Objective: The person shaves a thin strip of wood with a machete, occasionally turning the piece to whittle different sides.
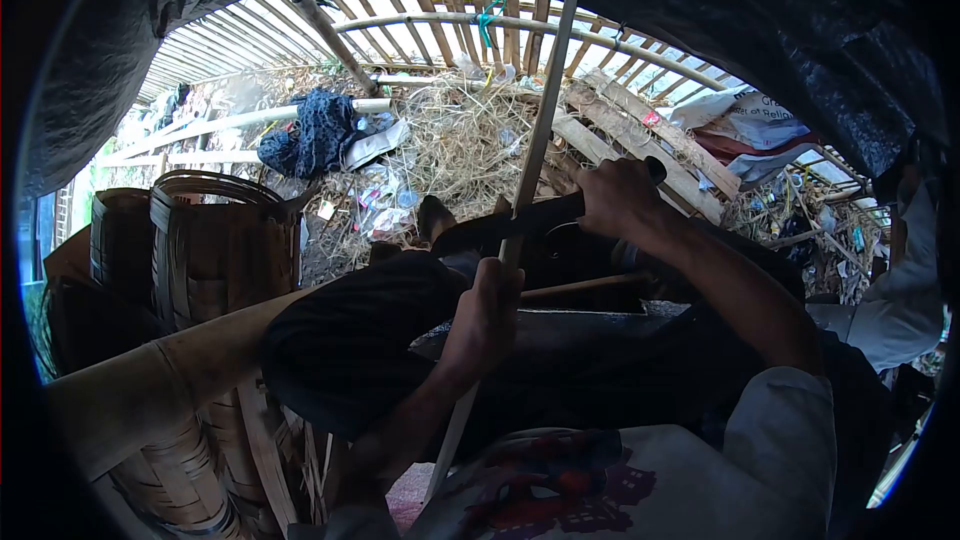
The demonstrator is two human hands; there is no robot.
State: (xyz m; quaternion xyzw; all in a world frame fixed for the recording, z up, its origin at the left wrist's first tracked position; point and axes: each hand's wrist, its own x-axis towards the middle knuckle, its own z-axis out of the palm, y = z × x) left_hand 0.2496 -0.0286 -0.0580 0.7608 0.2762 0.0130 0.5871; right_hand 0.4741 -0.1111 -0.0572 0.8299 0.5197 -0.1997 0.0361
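Observation:
A long, pale bamboo strip [548, 120] runs from the top of the view down past my lap, tilted slightly. My left hand [487, 315] is closed around it below its middle. In my right hand [620, 198] is the handle of a machete, its dark blade [480, 230] pointing left. The blade crosses the strip just above my left fist and appears to touch it; the exact contact is too dark to make out. Below the hands are my legs in dark trousers [350, 340].
At left lie a thick bamboo pole [150, 390] and woven bamboo baskets [215, 260]. Ahead are a straw heap [465, 130], dark blue cloth [315, 130], wooden planks [660, 130] and a printed sack [750, 130]. A slatted bamboo fence [430, 35] and dark tarpaulin [760, 20] surround the space.

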